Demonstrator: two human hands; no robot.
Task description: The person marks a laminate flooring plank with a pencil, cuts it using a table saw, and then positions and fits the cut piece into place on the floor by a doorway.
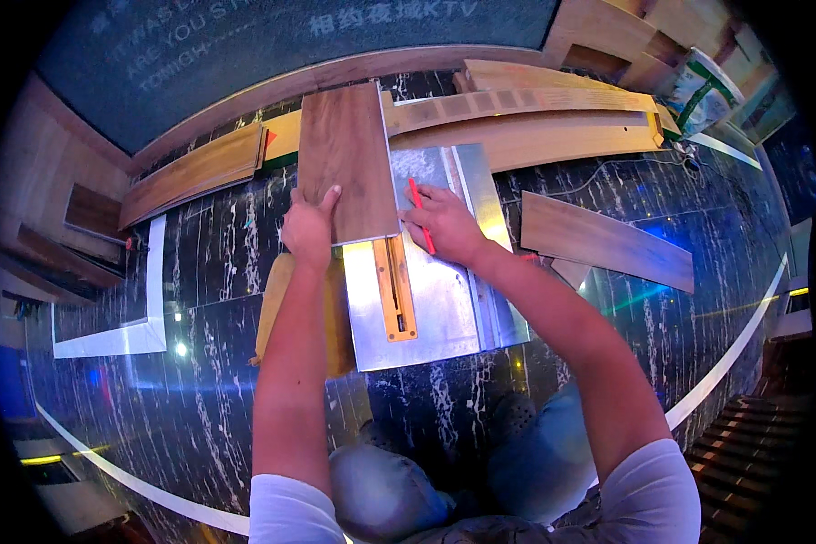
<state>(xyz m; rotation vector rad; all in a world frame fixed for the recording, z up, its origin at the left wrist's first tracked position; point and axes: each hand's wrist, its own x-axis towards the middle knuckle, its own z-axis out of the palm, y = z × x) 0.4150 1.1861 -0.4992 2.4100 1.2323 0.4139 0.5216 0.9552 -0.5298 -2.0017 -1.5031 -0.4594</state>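
A brown wood-grain floor plank [346, 145] lies lengthwise away from me, its near end over a silver metal saw table [444, 317]. My left hand [308, 227] grips the plank's near left corner, thumb on top and the other fingers at the side edge. Just right of the plank, my right hand [449, 225] is closed round a red pencil [414, 195], held above the metal surface. A yellow slotted insert [395, 295] is set into the table near the plank's end; the part of the table under the plank is hidden.
Planks [195, 172] lie stacked at the left, with a long opened cardboard box [544, 127] at the back. Another plank [607, 240] rests on the dark veined floor [213, 363] at right. A white-green bag [703, 95] stands far right near a cable [598, 168].
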